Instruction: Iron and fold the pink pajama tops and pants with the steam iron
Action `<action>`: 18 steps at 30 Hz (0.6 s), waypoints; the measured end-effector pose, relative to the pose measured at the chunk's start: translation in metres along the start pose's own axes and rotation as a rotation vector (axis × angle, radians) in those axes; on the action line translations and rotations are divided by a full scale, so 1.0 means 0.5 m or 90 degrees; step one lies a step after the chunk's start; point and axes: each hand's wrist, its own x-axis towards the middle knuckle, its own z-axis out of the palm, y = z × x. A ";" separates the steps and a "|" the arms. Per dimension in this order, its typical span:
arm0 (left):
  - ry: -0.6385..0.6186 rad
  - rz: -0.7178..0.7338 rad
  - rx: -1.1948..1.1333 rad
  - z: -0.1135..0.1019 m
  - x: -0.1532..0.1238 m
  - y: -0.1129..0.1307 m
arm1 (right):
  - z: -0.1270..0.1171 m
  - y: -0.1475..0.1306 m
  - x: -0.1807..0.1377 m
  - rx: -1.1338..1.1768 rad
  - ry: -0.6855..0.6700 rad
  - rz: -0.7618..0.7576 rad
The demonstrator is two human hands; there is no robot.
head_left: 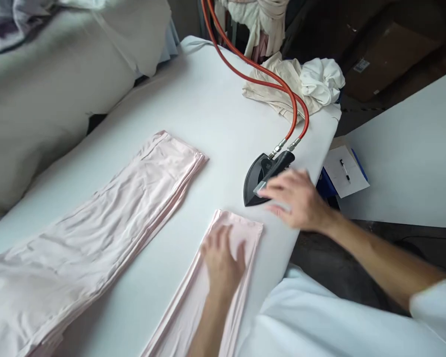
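Observation:
Two pale pink trouser legs lie along the white ironing table. My left hand [223, 255] rests on the nearer leg [241, 223] by its hem, fingers spread. The farther leg [115, 218] is wrinkled along its length. Just past the nearer hem stands a black steam iron [253, 181], sole down, with two red hoses [278, 82] joined to its back. My right hand [299, 201] hovers by the iron's near side, slightly blurred, its thumb apart from its stretched fingers. It partly covers the iron; whether the fingertips touch it is hard to make out.
Crumpled cream and white cloth [282, 82] sits at the table's far corner. Grey-white draped fabric [59, 89] borders the left side. Right of the table are a paper with a pen [345, 169] and another white surface [405, 163]. A cardboard box [390, 59] stands behind.

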 end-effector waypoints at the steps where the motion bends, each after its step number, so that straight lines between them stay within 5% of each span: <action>1: -0.060 0.050 0.001 0.013 -0.039 0.015 | -0.030 0.024 0.036 -0.023 -0.061 -0.033; 4: -0.194 0.094 -0.059 0.014 -0.121 0.046 | -0.078 0.092 0.153 -0.070 -0.351 -0.047; 6: -0.144 -0.004 -0.146 -0.020 -0.166 0.048 | -0.078 0.106 0.202 -0.123 -0.459 -0.021; 9: 0.028 -0.130 -0.257 -0.072 -0.285 0.035 | -0.055 0.068 0.190 -0.237 -0.384 -0.039; 13: 0.347 -0.410 -0.178 -0.068 -0.522 0.037 | 0.001 -0.026 0.065 -0.325 -0.240 -0.169; 18: 0.525 -0.888 -0.090 -0.084 -0.806 0.016 | 0.110 -0.135 -0.028 -0.304 -0.318 -0.203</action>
